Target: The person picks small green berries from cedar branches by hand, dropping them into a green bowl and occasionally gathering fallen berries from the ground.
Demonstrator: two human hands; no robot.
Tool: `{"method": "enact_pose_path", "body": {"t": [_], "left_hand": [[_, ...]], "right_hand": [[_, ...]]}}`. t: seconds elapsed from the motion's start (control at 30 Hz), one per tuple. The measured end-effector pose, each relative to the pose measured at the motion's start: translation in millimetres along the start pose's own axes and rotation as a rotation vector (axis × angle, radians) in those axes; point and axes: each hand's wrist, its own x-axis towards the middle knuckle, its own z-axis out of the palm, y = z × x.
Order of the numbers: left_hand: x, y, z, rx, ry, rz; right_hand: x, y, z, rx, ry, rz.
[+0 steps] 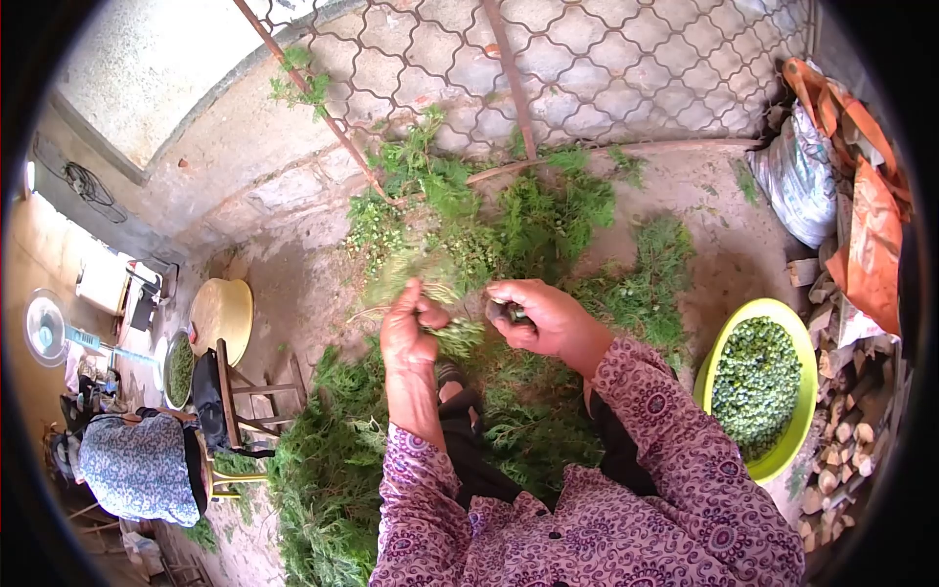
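My left hand [409,333] is closed on a leafy green sprig [406,274], whose upper part is smeared by motion. Close by on the right, my right hand [548,318] has its fingers curled round something dark and small that I cannot make out. Cut evergreen branches [328,470] lie on the ground around my legs. More branches [558,210] are heaped in front of the hands. To the right stands a yellow-green basin [808,396], filled with small round green berries or cones [755,386].
A metal lattice [636,73] leans by the wall ahead. On the right are a white sack [802,181], an orange sheet [871,245] and stacked firewood [841,460]. At left sit another person [142,465], a wooden chair [235,391], a fan [46,328] and a tan tub [245,318].
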Motion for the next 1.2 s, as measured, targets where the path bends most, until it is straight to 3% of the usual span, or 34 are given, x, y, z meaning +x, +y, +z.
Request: {"method": "enact_pose_path", "body": {"t": [0.07, 0.27, 0.43, 0.63, 0.73, 0.87, 1.13, 1.2], "left_hand": [[0.0, 6.4, -1.3, -0.042, -0.041, 0.017], [-0.3, 1.5, 1.2, -0.097, -0.037, -0.07], [-3.0, 0.8, 6.8, -0.136, -0.061, -0.104], [-0.5, -2.2, 2.0, -0.113, -0.154, -0.141], [-3.4, -4.8, 7.9, -0.124, -0.093, -0.137], [-6.3, -4.8, 12.0, -0.1, -0.063, -0.124], [-17.0, -8.9, 19.5, 0.041, -0.014, -0.11], [-7.7, -16.0, 3.4, 0.132, -0.136, -0.139]], "right_hand": [[-2.5, -3.8, 1.1, 0.032, -0.075, 0.1], [-4.0, -11.3, 10.8, 0.004, 0.032, -0.084], [4.9, 1.7, 1.1, -0.387, 0.053, -0.106], [7.8, 7.7, 8.8, -0.596, 0.108, -0.055], [5.0, 4.4, 15.7, -0.713, 0.066, -0.016], [8.3, 9.4, 14.8, -0.671, 0.019, -0.028], [8.6, 3.0, 10.2, -0.385, 0.165, -0.128], [8.2, 1.7, 10.1, -0.381, 0.183, -0.148]]}}
